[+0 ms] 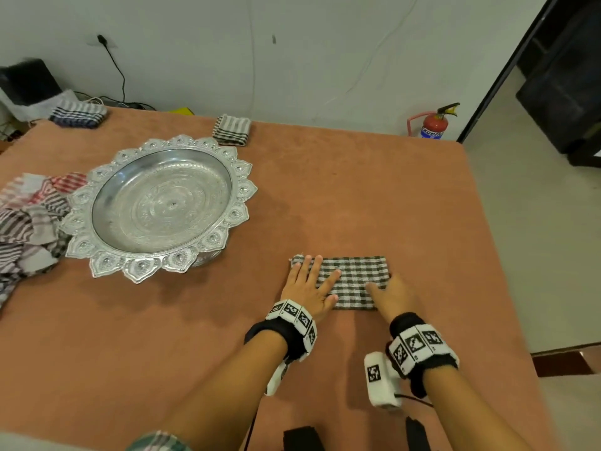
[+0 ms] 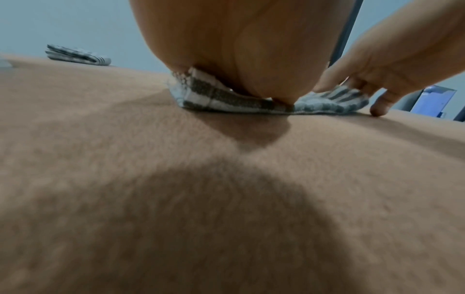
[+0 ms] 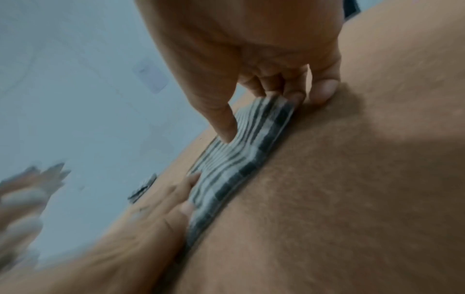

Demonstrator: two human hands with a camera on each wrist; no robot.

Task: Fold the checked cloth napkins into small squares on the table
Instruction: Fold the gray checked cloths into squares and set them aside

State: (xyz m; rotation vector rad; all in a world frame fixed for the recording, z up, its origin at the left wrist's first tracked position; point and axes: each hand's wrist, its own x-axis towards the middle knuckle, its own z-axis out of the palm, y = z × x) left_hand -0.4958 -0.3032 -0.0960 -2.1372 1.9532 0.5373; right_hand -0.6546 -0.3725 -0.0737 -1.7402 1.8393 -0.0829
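A black-and-white checked napkin [image 1: 357, 271] lies folded into a long rectangle on the brown table [image 1: 357, 190]. My left hand [image 1: 309, 284] lies flat on its left end with the fingers spread and straight. My right hand [image 1: 393, 294] is at the napkin's right end. In the right wrist view its thumb presses on top of the napkin [image 3: 239, 165] while its curled fingers [image 3: 289, 95] take hold of the end edge. The left wrist view shows the left palm [image 2: 239, 49] pressing down on the napkin [image 2: 226, 97], with the right hand [image 2: 377, 59] beyond it.
A large ornate silver tray [image 1: 240, 190] stands left of the middle. A heap of unfolded striped cloths [image 1: 29, 222] lies at the left edge. Two folded napkins [image 1: 232, 130] [image 1: 78, 113] sit at the back. A fire extinguisher [image 1: 432, 125] stands on the floor beyond the table.
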